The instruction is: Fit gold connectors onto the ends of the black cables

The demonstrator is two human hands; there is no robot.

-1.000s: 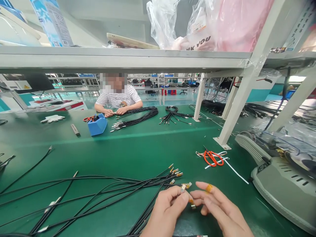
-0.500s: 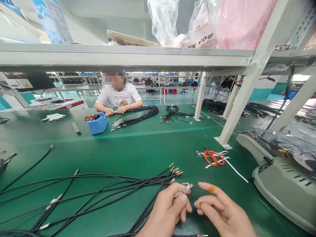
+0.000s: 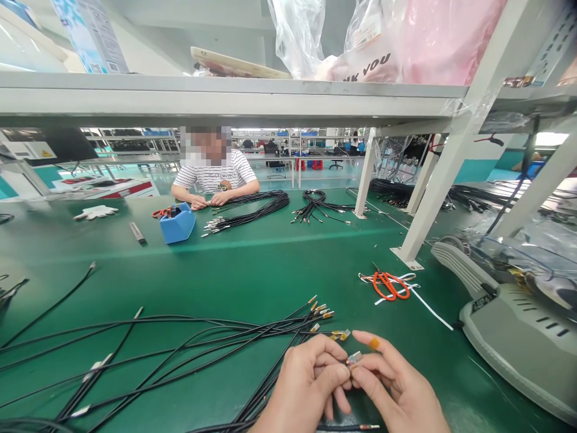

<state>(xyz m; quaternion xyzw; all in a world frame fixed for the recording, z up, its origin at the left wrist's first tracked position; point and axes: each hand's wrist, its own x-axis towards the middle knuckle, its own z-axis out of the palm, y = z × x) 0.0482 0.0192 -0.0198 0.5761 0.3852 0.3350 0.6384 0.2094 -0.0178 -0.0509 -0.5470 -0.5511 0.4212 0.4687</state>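
Observation:
My left hand [image 3: 311, 382] is closed around a cable end, its small silvery connector [image 3: 354, 358] poking out past the fingertips. Against that connector, my right hand [image 3: 394, 385] pinches a tiny piece of amber tape between thumb and middle finger; the contact is partly hidden. Another amber tape piece [image 3: 374, 343] sticks to the raised right index finger. Just beyond my hands lie several black cables [image 3: 252, 328], their metal tips [image 3: 322, 310] wrapped in amber tape. One more cable tip [image 3: 368, 427] shows below my hands.
Orange-handled scissors [image 3: 390, 287] lie on white strips to the right. A grey-green machine [image 3: 518, 343] stands at the right edge. Across the green table [image 3: 270, 264], a person [image 3: 216, 174] works beside a blue holder [image 3: 177, 224] and cable bundles [image 3: 256, 210]. A shelf [image 3: 225, 102] spans overhead.
My right hand has moved left to meet my left hand, and its thumb and middle finger now touch the connector. The connector has dropped slightly and shifted right.

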